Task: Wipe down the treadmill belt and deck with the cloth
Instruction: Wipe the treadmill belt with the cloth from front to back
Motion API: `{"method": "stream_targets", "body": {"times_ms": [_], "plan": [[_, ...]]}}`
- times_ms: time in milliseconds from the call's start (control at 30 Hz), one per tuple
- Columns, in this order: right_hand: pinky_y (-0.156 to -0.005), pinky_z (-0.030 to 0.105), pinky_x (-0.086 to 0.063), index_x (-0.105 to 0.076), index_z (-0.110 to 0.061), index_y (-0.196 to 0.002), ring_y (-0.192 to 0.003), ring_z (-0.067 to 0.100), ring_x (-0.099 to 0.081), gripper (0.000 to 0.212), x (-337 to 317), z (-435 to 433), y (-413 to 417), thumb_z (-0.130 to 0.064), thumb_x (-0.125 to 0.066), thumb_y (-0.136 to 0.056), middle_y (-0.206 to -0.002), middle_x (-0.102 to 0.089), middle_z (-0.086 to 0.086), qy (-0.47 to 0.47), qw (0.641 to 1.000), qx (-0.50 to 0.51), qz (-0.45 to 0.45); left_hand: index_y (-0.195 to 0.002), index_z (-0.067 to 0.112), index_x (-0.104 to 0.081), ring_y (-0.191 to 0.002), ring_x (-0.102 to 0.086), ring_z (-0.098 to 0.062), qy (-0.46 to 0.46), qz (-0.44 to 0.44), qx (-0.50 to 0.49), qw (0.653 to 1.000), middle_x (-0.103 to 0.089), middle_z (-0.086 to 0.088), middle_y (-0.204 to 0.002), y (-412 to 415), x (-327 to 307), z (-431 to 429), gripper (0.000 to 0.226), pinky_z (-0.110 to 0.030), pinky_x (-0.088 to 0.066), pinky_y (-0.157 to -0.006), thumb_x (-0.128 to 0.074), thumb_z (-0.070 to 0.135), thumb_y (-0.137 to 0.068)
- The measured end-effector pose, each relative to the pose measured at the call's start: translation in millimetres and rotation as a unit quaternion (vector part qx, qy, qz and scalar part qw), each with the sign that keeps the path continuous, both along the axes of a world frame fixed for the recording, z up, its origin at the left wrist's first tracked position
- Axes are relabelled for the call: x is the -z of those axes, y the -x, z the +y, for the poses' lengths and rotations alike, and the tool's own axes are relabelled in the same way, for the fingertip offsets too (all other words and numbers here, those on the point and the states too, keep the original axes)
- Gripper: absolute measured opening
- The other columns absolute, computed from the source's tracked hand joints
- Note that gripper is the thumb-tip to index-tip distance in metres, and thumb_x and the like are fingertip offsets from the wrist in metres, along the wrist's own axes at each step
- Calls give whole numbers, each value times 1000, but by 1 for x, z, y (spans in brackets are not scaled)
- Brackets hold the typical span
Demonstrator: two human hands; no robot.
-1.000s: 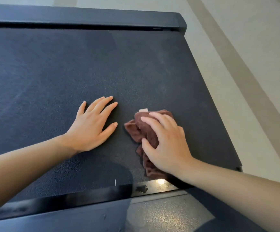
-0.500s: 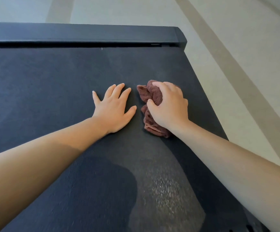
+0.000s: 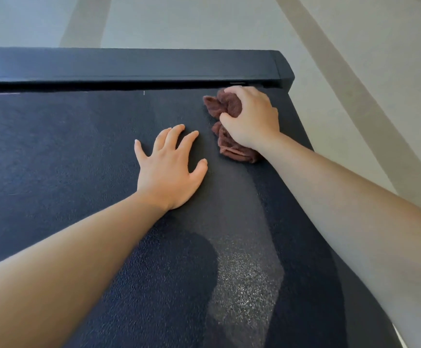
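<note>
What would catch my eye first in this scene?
The crumpled reddish-brown cloth, gripped by the right hand at the far right corner of the dark textured treadmill belt. Beside it, the left hand lies flat, fingers spread, mid-belt.

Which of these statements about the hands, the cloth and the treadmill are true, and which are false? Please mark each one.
1. The right hand grips a crumpled brown terry cloth. True.
2. The left hand holds a second cloth. False: it lies flat and empty, fingers spread, on the dark textured treadmill belt.
3. The cloth is near the belt's far right corner, close to the black end cover. True.
4. The cloth lies on the pale floor. False: it is on the belt.
5. The two hands touch each other. False: a strip of belt shows between them.
</note>
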State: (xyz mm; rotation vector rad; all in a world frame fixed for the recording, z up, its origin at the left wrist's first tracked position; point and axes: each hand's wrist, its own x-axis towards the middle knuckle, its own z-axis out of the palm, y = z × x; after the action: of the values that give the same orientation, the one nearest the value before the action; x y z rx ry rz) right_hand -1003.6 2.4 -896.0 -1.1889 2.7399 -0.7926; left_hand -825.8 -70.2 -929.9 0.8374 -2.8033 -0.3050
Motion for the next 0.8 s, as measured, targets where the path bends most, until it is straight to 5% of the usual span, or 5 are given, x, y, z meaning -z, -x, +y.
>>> {"method": "stream_targets", "body": {"times_ms": [500,800], "plan": [[-103,43,-36,-49,-31,-132,-131,20,-37,50,0,17,-47,-38,-59,-83,-141,-46,-7,23,998,-50,-7,-144,27,-27,-141,-16,-16,-36,-14,38,999,-24,5,-153,-15,-10,-15,64,-62,-3,-110,-38,54,-87],[-100,44,-32,-51,-35,-127,-129,19,-38,47,3,-66,-79,-40,-58,-81,-136,-49,-8,22,995,-92,-19,-144,24,-28,-141,-16,-19,-4,-3,-72,997,-25,2,-152,-65,-2,-66,63,-59,-5,-112,-33,52,-88]]}}
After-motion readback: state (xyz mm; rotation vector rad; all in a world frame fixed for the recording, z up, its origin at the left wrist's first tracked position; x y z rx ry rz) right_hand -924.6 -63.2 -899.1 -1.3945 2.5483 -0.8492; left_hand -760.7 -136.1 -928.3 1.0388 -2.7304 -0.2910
